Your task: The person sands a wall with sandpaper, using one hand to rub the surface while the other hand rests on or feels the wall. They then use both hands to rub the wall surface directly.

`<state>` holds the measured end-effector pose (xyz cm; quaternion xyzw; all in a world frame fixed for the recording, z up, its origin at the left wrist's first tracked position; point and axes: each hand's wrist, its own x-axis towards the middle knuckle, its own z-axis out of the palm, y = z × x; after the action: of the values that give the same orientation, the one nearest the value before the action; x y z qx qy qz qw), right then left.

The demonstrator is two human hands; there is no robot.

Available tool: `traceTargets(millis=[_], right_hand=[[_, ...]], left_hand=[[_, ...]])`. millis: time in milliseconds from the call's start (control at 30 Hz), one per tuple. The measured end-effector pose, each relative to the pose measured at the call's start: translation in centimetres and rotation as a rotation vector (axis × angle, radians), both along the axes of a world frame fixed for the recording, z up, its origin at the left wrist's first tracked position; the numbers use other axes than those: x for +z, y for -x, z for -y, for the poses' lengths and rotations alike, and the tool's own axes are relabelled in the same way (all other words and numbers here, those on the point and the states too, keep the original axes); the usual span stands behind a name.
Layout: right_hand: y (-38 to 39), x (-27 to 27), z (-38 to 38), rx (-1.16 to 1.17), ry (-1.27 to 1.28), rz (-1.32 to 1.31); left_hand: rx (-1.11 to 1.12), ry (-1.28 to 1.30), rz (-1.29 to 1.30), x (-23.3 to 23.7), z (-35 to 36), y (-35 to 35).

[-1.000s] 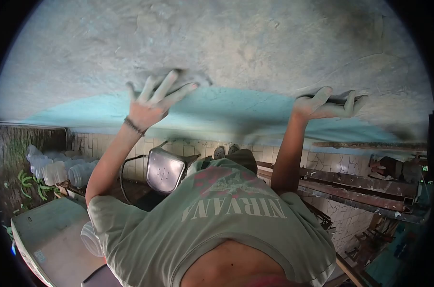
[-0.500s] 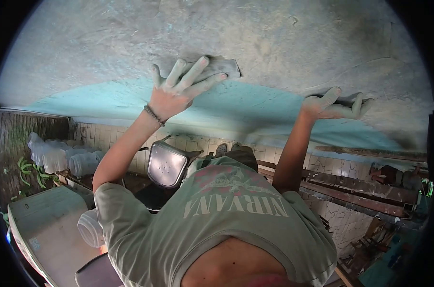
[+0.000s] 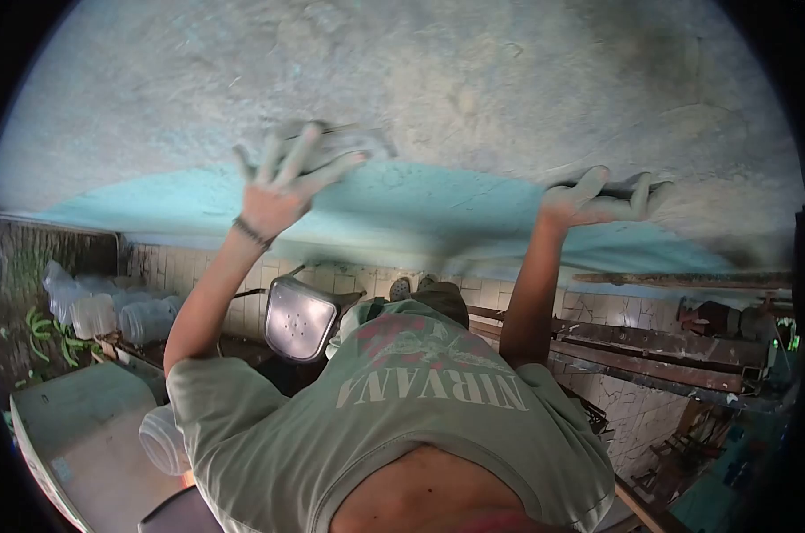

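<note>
My left hand [image 3: 276, 200] is up against a wall, its whitish, powdery fingers spread and blurred by motion. Under those fingers shows the thin edge of a flat grey scraper blade [image 3: 338, 129], mostly hidden. Rough grey coating [image 3: 509, 80] covers the wall's upper part, and turquoise paint [image 3: 429, 191] shows below it. At the border of the two, farther right, my right hand [image 3: 584, 202] rests against the wall with its fingers curled and thumb out. A dark gap lies between thumb and fingers; what is in it, if anything, I cannot make out.
A metal chair [image 3: 300, 320] stands behind my left arm. Clear plastic containers [image 3: 109, 311] and a large pale box [image 3: 83, 426] are at the left. Long brown beams [image 3: 660, 346] lie at the right over the tiled floor [image 3: 624, 391].
My left hand has slid left along the wall with the blade, which now shows less. My right hand keeps its pose; the whole view has shifted slightly.
</note>
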<state>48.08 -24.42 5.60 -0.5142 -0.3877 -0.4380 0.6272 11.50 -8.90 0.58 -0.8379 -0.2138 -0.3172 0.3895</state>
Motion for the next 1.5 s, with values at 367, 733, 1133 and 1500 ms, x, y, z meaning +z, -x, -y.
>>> traceTargets(millis=[367, 733, 1133, 1500], right_hand=[[-0.2, -0.7, -0.2, -0.007, -0.016, -0.030], [-0.3, -0.7, 0.0, -0.057, 0.020, 0.031], [-0.9, -0.8, -0.3, -0.051, 0.014, 0.052], [-0.8, -1.1, 0.1, -0.058, 0.033, 0.073]], left_hand=[[-0.019, 0.064, 0.025, 0.3, 2.6, -4.2], [-0.095, 0.124, -0.076, 0.6, 3.1, -5.8], [-0.080, 0.150, -0.078, 0.4, 2.6, -4.4], [0.059, 0.221, 0.181, -2.3, 0.8, 1.8]])
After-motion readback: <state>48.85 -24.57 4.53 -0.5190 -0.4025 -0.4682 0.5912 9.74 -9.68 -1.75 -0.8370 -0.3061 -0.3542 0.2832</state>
